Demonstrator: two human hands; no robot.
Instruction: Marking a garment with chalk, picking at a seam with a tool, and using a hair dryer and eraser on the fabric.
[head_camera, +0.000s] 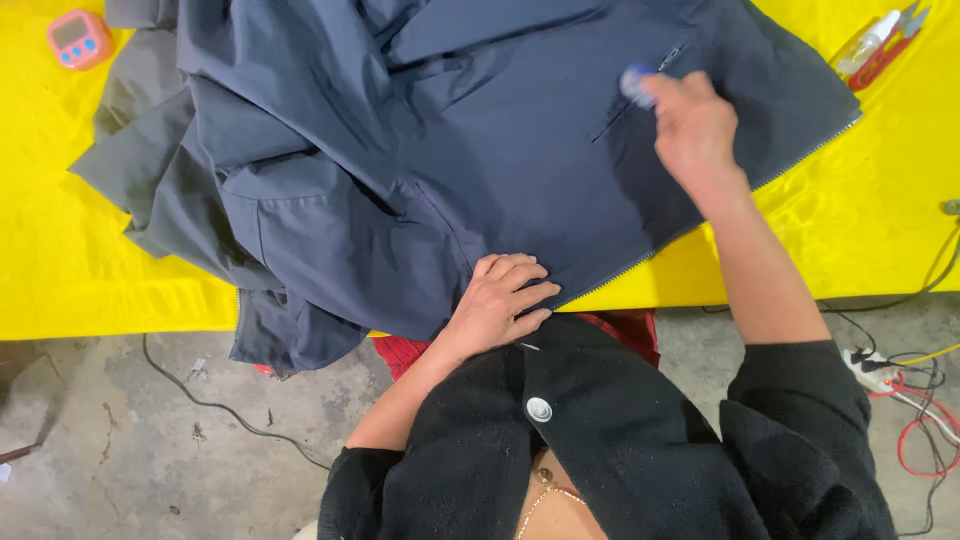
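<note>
Closest to me, my left hand (500, 300) lies flat, fingers open, pressing the lower edge of a dark navy zip-up fabric jacket (430, 150) at the near rim of the yellow-covered desk (860, 230). My right hand (695, 125) is stretched out further up the jacket, fingers closed around a small blurred bluish-white object (636, 82) just beside the chest pocket zipper (672, 55). On the desk's far left corner sits a small pink digital timer (78, 38); at the far right lie red-handled thread snips (893, 45) beside a small clear bottle (868, 42).
</note>
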